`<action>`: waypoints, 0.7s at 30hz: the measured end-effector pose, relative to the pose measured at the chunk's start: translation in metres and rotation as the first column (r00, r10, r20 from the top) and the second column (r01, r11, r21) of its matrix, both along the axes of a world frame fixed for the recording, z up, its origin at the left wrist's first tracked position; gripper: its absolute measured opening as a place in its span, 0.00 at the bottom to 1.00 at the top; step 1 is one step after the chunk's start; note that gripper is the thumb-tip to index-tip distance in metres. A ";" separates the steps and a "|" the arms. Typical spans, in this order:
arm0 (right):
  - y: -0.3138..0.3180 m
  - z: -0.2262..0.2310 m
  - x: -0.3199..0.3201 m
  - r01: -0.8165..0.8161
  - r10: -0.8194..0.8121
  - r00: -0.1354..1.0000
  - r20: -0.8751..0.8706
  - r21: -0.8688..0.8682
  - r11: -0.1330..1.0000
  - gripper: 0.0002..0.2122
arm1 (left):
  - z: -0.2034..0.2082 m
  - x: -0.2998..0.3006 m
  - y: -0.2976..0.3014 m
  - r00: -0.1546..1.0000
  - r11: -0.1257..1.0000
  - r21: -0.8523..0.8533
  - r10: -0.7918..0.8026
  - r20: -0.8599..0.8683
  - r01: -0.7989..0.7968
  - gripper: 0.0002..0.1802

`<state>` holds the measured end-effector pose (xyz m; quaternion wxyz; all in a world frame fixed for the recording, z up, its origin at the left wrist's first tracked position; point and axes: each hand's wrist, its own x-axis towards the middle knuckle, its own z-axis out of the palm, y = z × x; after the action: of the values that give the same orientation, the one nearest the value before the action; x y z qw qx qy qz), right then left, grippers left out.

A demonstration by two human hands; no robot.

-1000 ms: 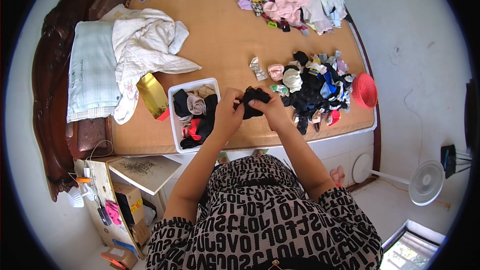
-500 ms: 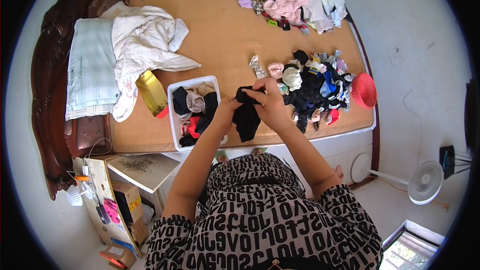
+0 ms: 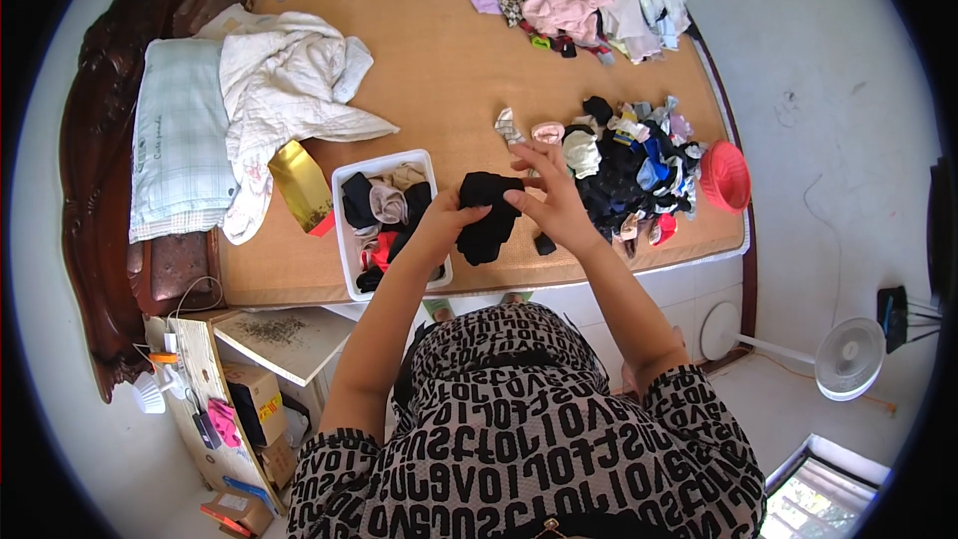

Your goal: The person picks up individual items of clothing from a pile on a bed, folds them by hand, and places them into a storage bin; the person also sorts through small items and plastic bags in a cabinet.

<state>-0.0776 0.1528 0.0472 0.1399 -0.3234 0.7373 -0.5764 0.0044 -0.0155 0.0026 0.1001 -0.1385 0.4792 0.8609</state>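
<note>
A black sock, bunched and soft, hangs between my hands over the near part of the bed. My left hand grips its left side, thumb lying across the front. At its upper right edge is my right hand, thumb and index finger on the fabric and the other fingers spread. Just left of my left hand stands a white plastic bin with folded dark, grey, beige and red pieces inside. To the right lies a mixed heap of socks and small garments. A small black piece rests below my right hand.
A red basket sits at the bed's right edge. Left of the bin are a gold box, a white quilt and a plaid pillow. A larger clothes pile lies at the far side. A white fan stands right.
The black sock hung long and narrow before; now it is gathered wider and higher. My right hand has moved slightly right and its fingers have spread. The small black piece has come into view.
</note>
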 end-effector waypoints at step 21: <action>0.001 -0.012 -0.006 -0.017 0.128 0.736 -0.665 0.171 0.985 0.17 | 0.013 -0.001 -0.008 0.979 0.891 0.452 -0.123 0.164 0.036 0.19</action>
<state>-0.0837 0.1539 0.0354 -0.0893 -0.5267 0.7667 -0.3561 0.0038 -0.0231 0.0157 0.2096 -0.1728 0.2623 0.9260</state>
